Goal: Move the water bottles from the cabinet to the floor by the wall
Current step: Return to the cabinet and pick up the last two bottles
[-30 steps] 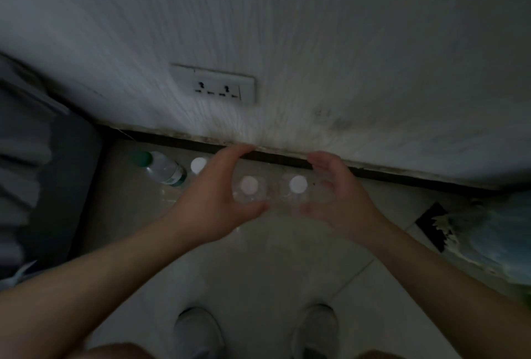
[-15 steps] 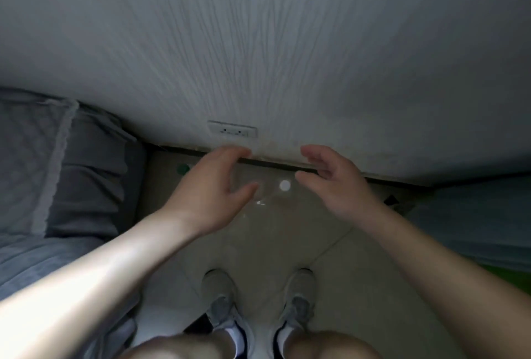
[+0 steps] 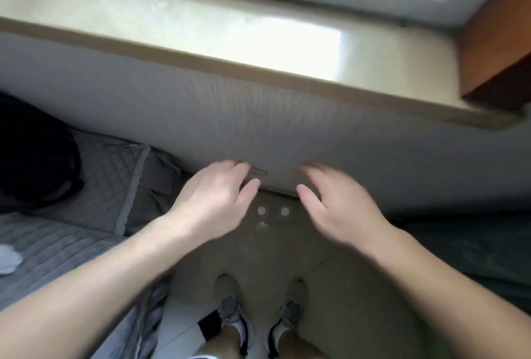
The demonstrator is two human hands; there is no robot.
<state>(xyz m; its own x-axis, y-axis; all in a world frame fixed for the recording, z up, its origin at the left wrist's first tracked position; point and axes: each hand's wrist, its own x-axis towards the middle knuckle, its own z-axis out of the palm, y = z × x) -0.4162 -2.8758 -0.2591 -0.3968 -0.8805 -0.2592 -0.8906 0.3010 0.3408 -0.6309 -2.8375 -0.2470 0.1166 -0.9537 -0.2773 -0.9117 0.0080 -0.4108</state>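
Observation:
Two clear water bottles stand on the floor by the wall, seen from above as two white caps, one (image 3: 261, 210) to the left and one (image 3: 284, 211) to the right. My left hand (image 3: 214, 200) hovers well above and to their left, fingers relaxed and empty. My right hand (image 3: 339, 200) hovers above and to their right, also relaxed and empty. Neither hand touches a bottle. The cabinet is not in view.
The white wall (image 3: 287, 129) runs under a beige window sill (image 3: 201, 31). A bed with grey quilted bedding (image 3: 86, 215) fills the left. A wall socket (image 3: 260, 172) shows between my hands. My feet (image 3: 258, 315) stand on the tiled floor. An orange-brown wooden block (image 3: 497, 42) sits at upper right.
My hands let go of the two bottles on the floor and rose away from them. The view lifted as I stood up, bringing the window sill into sight.

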